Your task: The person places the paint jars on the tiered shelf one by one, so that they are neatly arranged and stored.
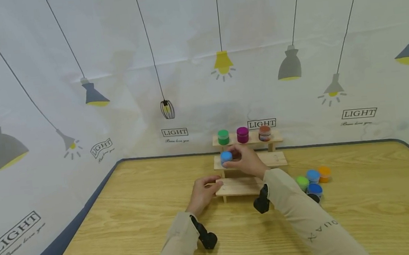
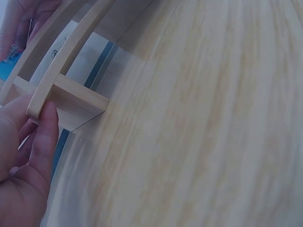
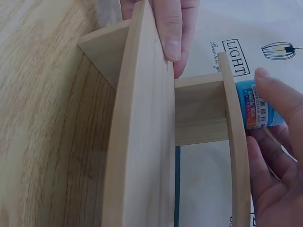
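A small three-step wooden shelf (image 1: 266, 159) stands at the table's far middle. My right hand (image 1: 244, 161) pinches a blue paint jar (image 1: 226, 157) at the left end of the middle step; the right wrist view shows the blue jar (image 3: 258, 109) against the middle board (image 3: 235, 142). My left hand (image 1: 204, 191) grips the left end of the bottom step (image 1: 237, 186), fingers (image 3: 173, 33) over its edge. Green (image 1: 223, 137), magenta (image 1: 242, 135) and red-brown (image 1: 264, 133) jars stand on the top step.
Several loose jars lie on the table right of the shelf: light green (image 1: 302, 182), light blue (image 1: 313, 175), orange (image 1: 324, 173), dark blue (image 1: 315, 190). A printed fabric backdrop (image 1: 185, 84) rises behind the wooden table (image 1: 124, 217).
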A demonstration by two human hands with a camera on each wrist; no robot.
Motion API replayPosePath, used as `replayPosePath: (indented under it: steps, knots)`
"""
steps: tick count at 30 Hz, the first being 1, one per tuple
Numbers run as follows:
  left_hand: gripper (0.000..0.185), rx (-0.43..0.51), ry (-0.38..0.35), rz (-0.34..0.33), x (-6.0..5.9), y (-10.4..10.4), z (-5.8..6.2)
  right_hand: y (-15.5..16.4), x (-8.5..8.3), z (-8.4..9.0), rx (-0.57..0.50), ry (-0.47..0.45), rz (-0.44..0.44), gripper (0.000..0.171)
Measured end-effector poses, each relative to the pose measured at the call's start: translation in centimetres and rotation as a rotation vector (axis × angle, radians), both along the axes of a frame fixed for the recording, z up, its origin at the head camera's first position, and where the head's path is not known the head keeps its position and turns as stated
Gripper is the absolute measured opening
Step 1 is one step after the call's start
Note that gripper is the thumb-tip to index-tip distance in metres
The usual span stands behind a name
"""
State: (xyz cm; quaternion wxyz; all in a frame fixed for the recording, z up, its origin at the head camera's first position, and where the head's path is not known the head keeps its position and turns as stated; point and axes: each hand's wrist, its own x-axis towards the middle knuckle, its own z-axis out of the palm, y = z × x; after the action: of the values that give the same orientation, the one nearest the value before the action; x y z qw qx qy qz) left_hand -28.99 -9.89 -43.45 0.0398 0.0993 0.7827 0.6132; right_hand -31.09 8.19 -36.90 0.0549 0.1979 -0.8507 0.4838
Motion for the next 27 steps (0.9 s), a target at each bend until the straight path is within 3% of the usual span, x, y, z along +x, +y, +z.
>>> replayPosePath:
  steps: [12, 27]
  knots:
    - [0.026, -0.006, 0.004, 0.005, 0.0, -0.1, 0.1, 0.8, 0.3, 0.1, -0.026, -0.065, 0.059, 0.055]
    - [0.029, 0.009, 0.013, -0.004, 0.0, 0.0, 0.0, 3.5, 2.4, 1.3, 0.01, -0.011, 0.078, 0.045]
